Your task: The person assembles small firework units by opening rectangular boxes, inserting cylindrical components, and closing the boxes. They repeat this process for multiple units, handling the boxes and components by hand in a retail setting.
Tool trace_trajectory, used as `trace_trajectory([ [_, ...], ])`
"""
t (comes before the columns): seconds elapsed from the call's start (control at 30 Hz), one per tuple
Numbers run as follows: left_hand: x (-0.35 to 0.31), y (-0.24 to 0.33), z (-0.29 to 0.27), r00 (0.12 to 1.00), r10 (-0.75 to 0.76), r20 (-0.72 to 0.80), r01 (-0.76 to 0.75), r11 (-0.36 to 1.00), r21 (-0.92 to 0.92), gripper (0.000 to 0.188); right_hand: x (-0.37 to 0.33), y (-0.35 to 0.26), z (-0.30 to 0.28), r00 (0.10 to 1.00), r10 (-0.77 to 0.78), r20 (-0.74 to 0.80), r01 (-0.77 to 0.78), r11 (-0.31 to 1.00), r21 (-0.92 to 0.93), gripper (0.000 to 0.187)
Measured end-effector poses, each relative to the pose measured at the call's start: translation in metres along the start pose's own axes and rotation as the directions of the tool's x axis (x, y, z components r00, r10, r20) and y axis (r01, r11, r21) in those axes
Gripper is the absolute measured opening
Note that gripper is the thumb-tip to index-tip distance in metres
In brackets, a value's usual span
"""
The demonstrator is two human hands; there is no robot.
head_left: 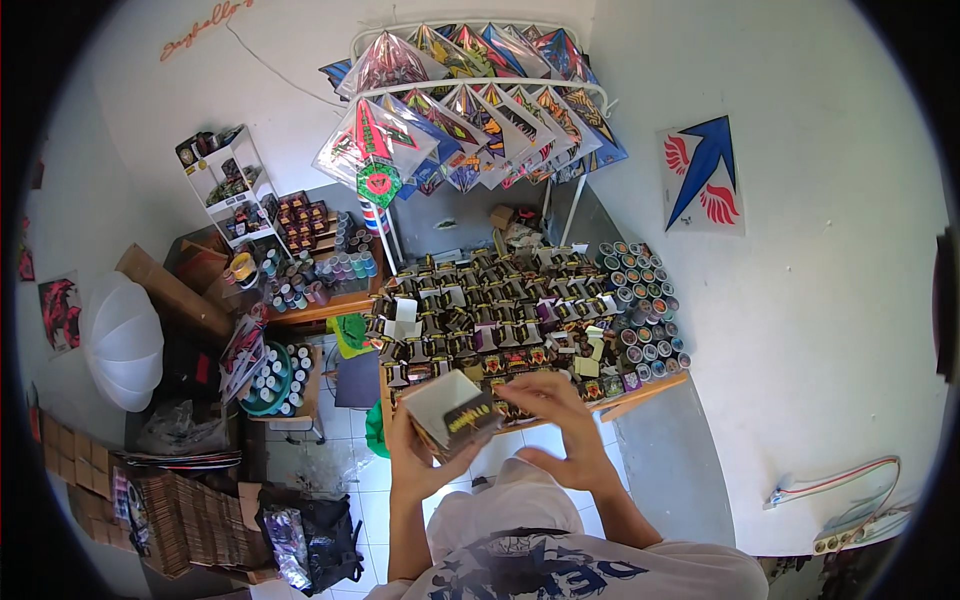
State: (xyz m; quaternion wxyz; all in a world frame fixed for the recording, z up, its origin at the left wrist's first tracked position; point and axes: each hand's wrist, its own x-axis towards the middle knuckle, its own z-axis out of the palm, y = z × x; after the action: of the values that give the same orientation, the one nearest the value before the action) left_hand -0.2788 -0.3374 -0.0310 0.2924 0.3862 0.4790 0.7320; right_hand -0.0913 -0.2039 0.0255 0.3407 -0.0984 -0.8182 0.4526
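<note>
Head view shows you one small dark box [470, 427] held in front of your body, before the near edge of the table [645, 396]. Your left hand [415, 462] has hold of this box: the palm and fingers go around its left and lower side, and the thumb lies across below the printed face. Your right hand [567, 418] is half open, with the fingers reaching toward the left and the thumb spread well away from them; nothing is seen in the gap between. The relation that matters is this one: the box lies directly to the left of your right hand, so the right fingertips come just beside its upper right corner, but whether they touch it you cannot tell from this angle. The left hand is the nearer one, since it already carries the box. The box is tilted, with its white inside open upward and to your left, while the face with yellow print slopes toward you and to the right. Its width and height look almost equal, therefore no clear long axis can be read. Beyond both hands, many small boxes [514, 360] stand in rows on the table, and round jars [648, 336] are grouped at its right end.
</note>
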Motion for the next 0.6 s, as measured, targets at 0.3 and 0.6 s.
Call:
trace_trajectory([
  [0.3,-0.001,-0.020,0.019,0.980,-0.164,0.112,0.171,0.984,-0.056,0.079,-0.004,0.019,0.006,0.966,-0.183,-0.183,0.200,0.977,0.078,0.030],
  [0.6,0.002,-0.003,0.007,0.984,-0.020,0.180,0.022,1.000,-0.009,0.083,0.003,0.008,0.013,0.973,-0.148,-0.176,0.148,0.989,-0.011,0.021],
])
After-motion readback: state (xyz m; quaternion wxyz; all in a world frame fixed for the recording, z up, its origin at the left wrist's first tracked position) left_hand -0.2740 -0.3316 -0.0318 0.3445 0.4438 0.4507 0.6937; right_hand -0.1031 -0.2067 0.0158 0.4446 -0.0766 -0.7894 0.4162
